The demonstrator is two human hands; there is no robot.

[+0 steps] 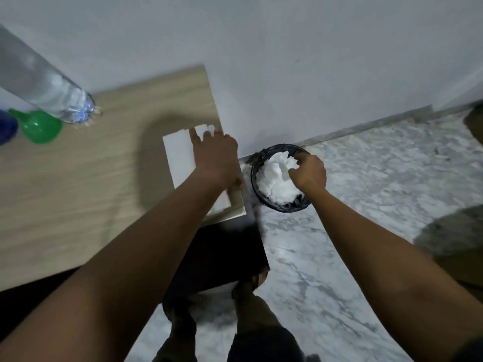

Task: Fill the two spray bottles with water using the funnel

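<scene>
A green funnel (pixel 40 126) lies on the wooden table (pixel 78 178) at the far left, beside a large clear water bottle (pixel 44 84). A dark blue object (pixel 6 129) shows at the left edge; what it is I cannot tell. No spray bottle is recognisable in view. My left hand (pixel 215 158) rests flat, fingers spread, on a stack of white tissues (pixel 180 160) at the table's right corner. My right hand (pixel 309 172) hangs over a black waste bin (pixel 257 163) on the floor, fingers pinched on crumpled white tissue (pixel 277 178) that fills the bin.
A white wall stands close behind the table and bin. The floor is grey-white marble. A dark cabinet side (pixel 224 257) drops below the table corner. My feet (pixel 248 291) stand near it. A dark blurred object (pixel 457 236) sits at the right edge.
</scene>
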